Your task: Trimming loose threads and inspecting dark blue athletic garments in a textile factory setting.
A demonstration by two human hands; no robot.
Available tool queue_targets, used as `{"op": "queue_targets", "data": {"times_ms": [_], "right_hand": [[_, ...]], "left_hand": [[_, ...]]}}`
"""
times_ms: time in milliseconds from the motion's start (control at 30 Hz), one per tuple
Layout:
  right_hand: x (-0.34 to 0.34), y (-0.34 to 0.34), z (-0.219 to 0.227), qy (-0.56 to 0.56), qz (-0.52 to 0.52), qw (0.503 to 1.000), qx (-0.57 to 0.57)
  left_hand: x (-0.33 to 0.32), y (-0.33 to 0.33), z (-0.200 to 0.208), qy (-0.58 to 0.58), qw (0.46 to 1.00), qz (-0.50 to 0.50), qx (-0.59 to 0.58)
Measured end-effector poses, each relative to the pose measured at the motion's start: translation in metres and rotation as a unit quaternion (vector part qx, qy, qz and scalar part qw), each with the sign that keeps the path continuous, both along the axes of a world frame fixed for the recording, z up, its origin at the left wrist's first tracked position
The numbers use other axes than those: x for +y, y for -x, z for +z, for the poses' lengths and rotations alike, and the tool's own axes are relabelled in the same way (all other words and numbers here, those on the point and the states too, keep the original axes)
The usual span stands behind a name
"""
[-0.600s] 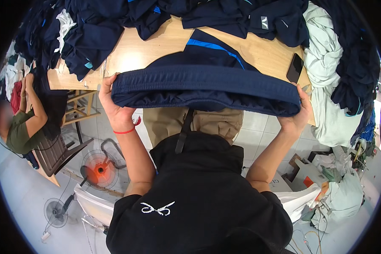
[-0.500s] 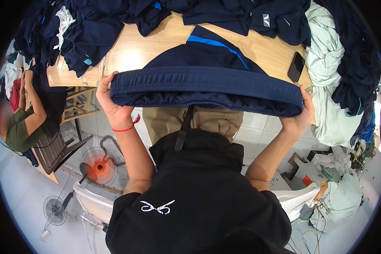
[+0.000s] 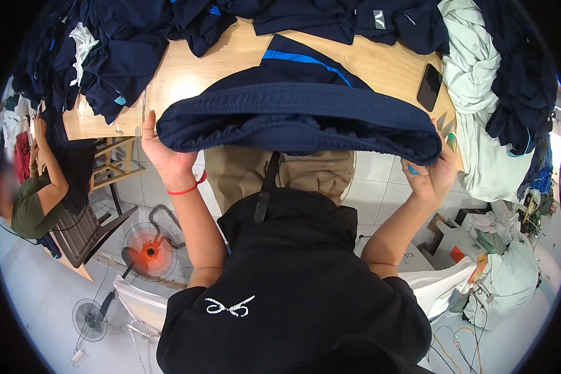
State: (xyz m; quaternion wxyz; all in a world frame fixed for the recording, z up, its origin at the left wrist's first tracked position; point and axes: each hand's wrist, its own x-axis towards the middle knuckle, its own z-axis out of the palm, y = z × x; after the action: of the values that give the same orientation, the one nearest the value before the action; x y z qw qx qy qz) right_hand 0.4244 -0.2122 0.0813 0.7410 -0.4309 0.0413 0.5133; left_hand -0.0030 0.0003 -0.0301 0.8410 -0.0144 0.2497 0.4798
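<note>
A navy garment with an elastic waistband (image 3: 293, 98) is stretched sideways between my hands, its waist opening gaping toward me. My left hand (image 3: 168, 149) is closed on the band's left end, with the thumb up along the outside. At the right end my right hand (image 3: 431, 173) grips the band with curled fingers. A small blue piece (image 3: 412, 169) shows at those fingers, and a green-and-gold shape (image 3: 452, 142) pokes out beside the hand; I cannot make out what they belong to. The garment's body, with a bright blue stripe (image 3: 305, 60), lies beyond on the wooden table (image 3: 196, 65).
Dark navy garments (image 3: 318, 17) are heaped along the table's far side. A black phone (image 3: 429, 87) lies at the right, next to pale green cloth (image 3: 470, 68). At the left sits another person (image 3: 34, 199), near a brown chair (image 3: 87, 227) and floor fans (image 3: 149, 252).
The waistband has tilted, so its opening shows wider and the near edge bows. My right hand has turned, baring the blue piece and the green-and-gold shape. The view has shifted slightly.
</note>
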Motion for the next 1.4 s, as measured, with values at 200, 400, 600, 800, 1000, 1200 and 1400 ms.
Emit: {"op": "queue_targets", "data": {"times_ms": [200, 400, 600, 800, 1000, 1200, 1400], "right_hand": [[0.001, 0.001, -0.005, -0.058, 0.031, 0.994, 0.083], [0.007, 0.017, -0.015, -0.07, 0.078, 0.991, 0.084], [0.015, 0.029, -0.015, -0.074, 0.09, 0.987, 0.109], [0.016, 0.027, -0.019, -0.079, 0.097, 0.985, 0.118], [0.008, 0.02, -0.016, -0.03, 0.062, 0.993, 0.092], [-0.011, -0.015, -0.023, 0.028, 0.013, 0.995, 0.095], [-0.017, -0.028, -0.021, 0.098, -0.037, 0.993, 0.053]], "left_hand": [[-0.011, -0.011, -0.002, -0.002, 0.997, -0.009, -0.076], [-0.023, -0.035, 0.003, -0.065, 0.992, -0.093, 0.061], [-0.028, -0.044, -0.005, -0.043, 0.982, -0.075, 0.167], [-0.04, -0.043, -0.001, -0.092, 0.991, -0.09, 0.022], [-0.049, -0.061, 0.012, -0.13, 0.987, -0.042, -0.079], [-0.04, -0.039, 0.01, -0.134, 0.981, 0.033, -0.135], [-0.036, -0.03, 0.032, -0.131, 0.974, 0.083, -0.164]]}}
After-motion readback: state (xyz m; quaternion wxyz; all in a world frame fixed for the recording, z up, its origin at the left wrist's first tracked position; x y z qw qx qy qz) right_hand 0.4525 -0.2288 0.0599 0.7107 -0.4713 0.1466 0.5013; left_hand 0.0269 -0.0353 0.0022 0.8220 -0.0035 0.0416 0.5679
